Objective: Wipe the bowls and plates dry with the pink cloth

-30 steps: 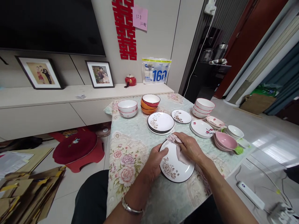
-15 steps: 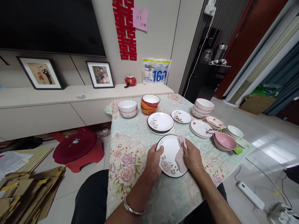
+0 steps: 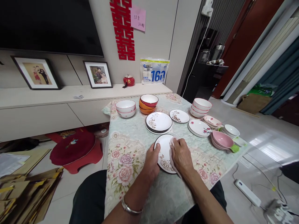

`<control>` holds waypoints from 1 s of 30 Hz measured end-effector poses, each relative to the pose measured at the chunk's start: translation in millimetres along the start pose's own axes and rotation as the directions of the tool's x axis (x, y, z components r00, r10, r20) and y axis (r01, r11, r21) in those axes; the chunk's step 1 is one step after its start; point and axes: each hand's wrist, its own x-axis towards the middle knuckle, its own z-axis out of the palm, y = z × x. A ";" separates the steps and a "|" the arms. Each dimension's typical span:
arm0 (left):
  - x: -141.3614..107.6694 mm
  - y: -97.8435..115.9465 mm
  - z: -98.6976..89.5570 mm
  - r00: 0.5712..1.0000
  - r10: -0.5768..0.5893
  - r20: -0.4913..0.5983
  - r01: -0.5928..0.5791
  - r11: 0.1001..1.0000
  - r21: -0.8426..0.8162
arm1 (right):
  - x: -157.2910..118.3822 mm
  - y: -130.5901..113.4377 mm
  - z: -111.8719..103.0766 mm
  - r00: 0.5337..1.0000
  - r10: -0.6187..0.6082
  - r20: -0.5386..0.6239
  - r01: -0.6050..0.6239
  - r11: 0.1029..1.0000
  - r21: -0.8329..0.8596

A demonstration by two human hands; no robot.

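A white plate (image 3: 164,152) with a dark rim and brown flowers is tilted above the near part of the table. My left hand (image 3: 152,160) grips its left edge, thumb on the upper face. On the plate's right side, my right hand (image 3: 182,154) is closed on a pale pink cloth (image 3: 172,155), pressed to the surface and partly hidden by the fingers. Just beyond lies a stack of similar plates (image 3: 159,121), with a single flowered plate (image 3: 179,116) to its right.
Behind are white bowls (image 3: 125,106) and orange and red bowls (image 3: 147,105). Toward the right stand more bowls (image 3: 201,105), red-flowered plates (image 3: 199,127) and pink dishes (image 3: 221,139). The flowered tablecloth (image 3: 123,155) covers the table. A red stool (image 3: 74,147) is at left.
My right hand has moved left and turned over the plate with the cloth, its fingers now bunched on it. My left hand still holds the plate. The view has shifted slightly.
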 end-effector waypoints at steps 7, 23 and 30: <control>-0.3 2.7 0.3 0.999 0.017 0.031 -0.016 1.000 -0.012 | -15.4 -12.3 -11.8 0.974 -0.196 0.110 0.151 0.932 0.329; 1.2 1.5 1.4 1.000 0.010 0.000 -0.010 1.000 0.007 | 9.9 11.5 2.8 0.998 0.017 0.061 -0.029 0.977 0.210; -1.4 5.8 1.9 0.998 -0.008 0.054 0.010 0.998 -0.054 | 23.0 -26.2 0.0 0.969 0.024 0.245 -0.109 0.935 0.337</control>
